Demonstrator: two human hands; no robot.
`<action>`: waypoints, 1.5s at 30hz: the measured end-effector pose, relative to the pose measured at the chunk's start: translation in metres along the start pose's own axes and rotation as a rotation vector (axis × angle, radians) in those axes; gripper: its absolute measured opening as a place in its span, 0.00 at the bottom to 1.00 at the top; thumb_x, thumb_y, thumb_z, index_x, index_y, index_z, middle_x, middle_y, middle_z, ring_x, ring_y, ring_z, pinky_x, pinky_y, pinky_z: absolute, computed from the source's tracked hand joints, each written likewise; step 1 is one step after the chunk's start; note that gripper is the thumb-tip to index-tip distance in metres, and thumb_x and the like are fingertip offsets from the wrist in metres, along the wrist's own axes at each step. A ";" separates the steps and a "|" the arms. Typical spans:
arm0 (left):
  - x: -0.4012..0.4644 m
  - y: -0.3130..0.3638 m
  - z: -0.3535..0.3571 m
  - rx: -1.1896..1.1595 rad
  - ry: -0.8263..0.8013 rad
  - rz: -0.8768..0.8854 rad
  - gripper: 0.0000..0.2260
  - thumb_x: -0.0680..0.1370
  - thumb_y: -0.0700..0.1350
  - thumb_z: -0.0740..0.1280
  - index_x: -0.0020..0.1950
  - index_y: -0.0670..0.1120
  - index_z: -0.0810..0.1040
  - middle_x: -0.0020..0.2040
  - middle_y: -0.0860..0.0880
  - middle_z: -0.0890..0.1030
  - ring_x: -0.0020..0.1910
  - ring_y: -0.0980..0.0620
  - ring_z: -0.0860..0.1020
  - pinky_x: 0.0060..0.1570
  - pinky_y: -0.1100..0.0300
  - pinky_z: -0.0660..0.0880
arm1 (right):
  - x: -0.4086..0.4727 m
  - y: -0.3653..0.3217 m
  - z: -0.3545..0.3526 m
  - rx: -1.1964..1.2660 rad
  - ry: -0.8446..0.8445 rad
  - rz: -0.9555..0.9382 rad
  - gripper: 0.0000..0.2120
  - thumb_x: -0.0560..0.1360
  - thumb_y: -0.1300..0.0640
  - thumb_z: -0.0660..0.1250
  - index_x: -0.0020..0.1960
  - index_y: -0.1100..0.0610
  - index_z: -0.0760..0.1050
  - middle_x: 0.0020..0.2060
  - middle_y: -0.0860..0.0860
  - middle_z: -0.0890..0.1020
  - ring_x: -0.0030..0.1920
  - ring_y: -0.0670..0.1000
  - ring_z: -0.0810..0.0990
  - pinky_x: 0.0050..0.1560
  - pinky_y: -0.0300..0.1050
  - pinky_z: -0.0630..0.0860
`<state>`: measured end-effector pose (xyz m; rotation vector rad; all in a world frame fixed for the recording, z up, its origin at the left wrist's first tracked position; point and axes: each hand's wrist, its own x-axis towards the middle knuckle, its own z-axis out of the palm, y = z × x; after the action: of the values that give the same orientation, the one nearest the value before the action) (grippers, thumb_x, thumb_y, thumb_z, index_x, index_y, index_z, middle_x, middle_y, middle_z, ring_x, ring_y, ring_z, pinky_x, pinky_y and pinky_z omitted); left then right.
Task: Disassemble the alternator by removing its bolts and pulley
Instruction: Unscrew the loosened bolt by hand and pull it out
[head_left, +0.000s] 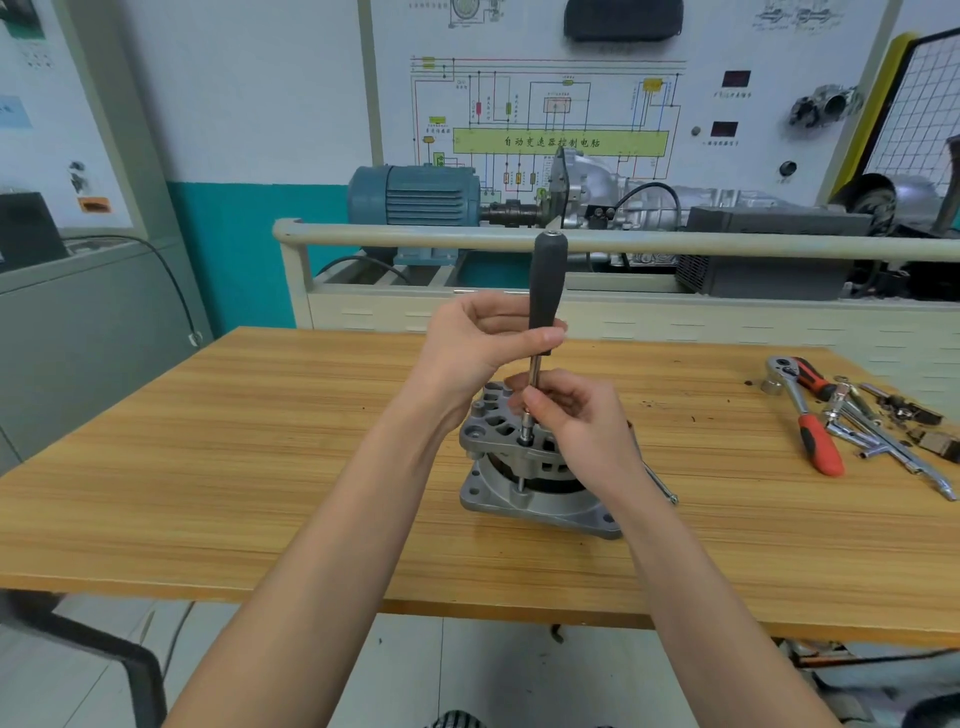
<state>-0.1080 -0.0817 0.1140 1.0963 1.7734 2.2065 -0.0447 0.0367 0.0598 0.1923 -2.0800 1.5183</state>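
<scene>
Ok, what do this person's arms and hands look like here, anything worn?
Both forearms are bare as far as the frame shows: no sleeves, gloves, watch or rings visible on the left hand or right hand. At the bottom edge, a bit of striped black-and-white fabric shows between the arms.

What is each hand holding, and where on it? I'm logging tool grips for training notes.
Both hold one nut driver: the left hand grips the lower end of its black handle, the right hand pinches its metal shaft just above the alternator.
</scene>
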 end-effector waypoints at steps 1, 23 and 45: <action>0.001 -0.001 0.002 0.028 0.049 0.014 0.12 0.64 0.36 0.77 0.45 0.41 0.80 0.40 0.48 0.85 0.41 0.52 0.84 0.45 0.61 0.79 | 0.000 0.000 0.001 -0.002 0.006 0.000 0.06 0.75 0.61 0.70 0.47 0.51 0.79 0.41 0.49 0.84 0.44 0.46 0.82 0.47 0.36 0.77; -0.007 0.000 0.002 0.030 -0.114 -0.048 0.12 0.76 0.38 0.68 0.59 0.39 0.78 0.52 0.42 0.84 0.54 0.46 0.82 0.57 0.54 0.78 | 0.001 0.002 0.004 0.002 0.161 -0.025 0.07 0.69 0.62 0.75 0.40 0.52 0.80 0.35 0.45 0.83 0.38 0.45 0.82 0.41 0.35 0.77; -0.002 0.000 -0.001 -0.080 -0.065 0.015 0.10 0.74 0.34 0.69 0.55 0.40 0.80 0.47 0.43 0.85 0.49 0.47 0.83 0.50 0.58 0.79 | 0.000 0.004 0.000 -0.051 0.043 -0.047 0.11 0.77 0.65 0.66 0.46 0.50 0.81 0.39 0.50 0.83 0.45 0.49 0.82 0.49 0.44 0.77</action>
<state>-0.1074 -0.0837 0.1132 1.1536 1.6419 2.2032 -0.0465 0.0384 0.0569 0.1862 -2.0637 1.4283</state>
